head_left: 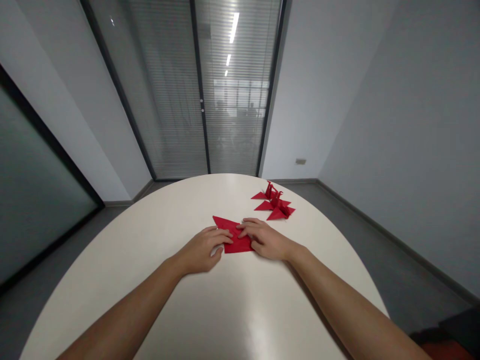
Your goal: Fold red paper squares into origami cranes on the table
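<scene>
A folded sheet of red origami paper [237,246] lies on the white table, one pointed corner sticking out at its far left. On its left side rests my left hand [206,249], fingers stretched over the paper and thumb apart near its front edge. My right hand [266,239] lies over the paper's right part, fingertips touching the middle of the sheet and fingers spread. Both hands cover some of the paper, so its full outline is hidden. Just beyond my right hand stand several red paper cranes [276,204] close together, their wings overlapping.
The round white table [157,300] has a curved far edge. Past it are a glass partition [176,100] with blinds and a grey wall [412,125]. A dark and red object [446,340], cut off by the frame, is at the lower right.
</scene>
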`<state>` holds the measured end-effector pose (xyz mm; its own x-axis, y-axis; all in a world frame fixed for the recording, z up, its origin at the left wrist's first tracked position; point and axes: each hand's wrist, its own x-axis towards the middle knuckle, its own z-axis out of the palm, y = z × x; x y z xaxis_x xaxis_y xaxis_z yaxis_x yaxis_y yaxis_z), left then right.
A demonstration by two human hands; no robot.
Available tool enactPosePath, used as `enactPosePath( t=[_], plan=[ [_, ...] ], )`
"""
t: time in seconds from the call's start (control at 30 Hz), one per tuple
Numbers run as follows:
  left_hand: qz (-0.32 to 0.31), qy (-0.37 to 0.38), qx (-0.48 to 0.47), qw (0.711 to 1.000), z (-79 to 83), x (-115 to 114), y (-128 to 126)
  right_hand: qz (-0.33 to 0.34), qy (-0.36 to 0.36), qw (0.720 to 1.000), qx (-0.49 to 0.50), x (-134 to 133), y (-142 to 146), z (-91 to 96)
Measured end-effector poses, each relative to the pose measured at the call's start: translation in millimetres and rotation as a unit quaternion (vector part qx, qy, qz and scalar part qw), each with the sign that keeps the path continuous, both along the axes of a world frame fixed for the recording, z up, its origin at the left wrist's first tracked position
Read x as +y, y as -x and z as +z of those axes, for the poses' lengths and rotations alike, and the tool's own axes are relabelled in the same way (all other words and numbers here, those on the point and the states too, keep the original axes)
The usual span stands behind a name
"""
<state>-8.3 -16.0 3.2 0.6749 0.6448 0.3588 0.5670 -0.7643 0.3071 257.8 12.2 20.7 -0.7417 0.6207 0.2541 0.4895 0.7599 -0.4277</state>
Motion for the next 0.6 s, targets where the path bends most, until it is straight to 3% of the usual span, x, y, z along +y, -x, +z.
enactPosePath(
  t=[0.4, 0.6],
  plan=[
    [0.001, 0.018, -0.024, 1.0, 0.2, 5.0, -3.2, 0.006, 0.007, 1.0, 0.024, 1.2, 2.7, -0.8],
    [0.108, 0.014, -0.02, 0.994, 2.0, 5.9, -9.6, 0.008, -0.013, 0.999, 0.034, -1.2, 5.8, 1.3]
  ],
)
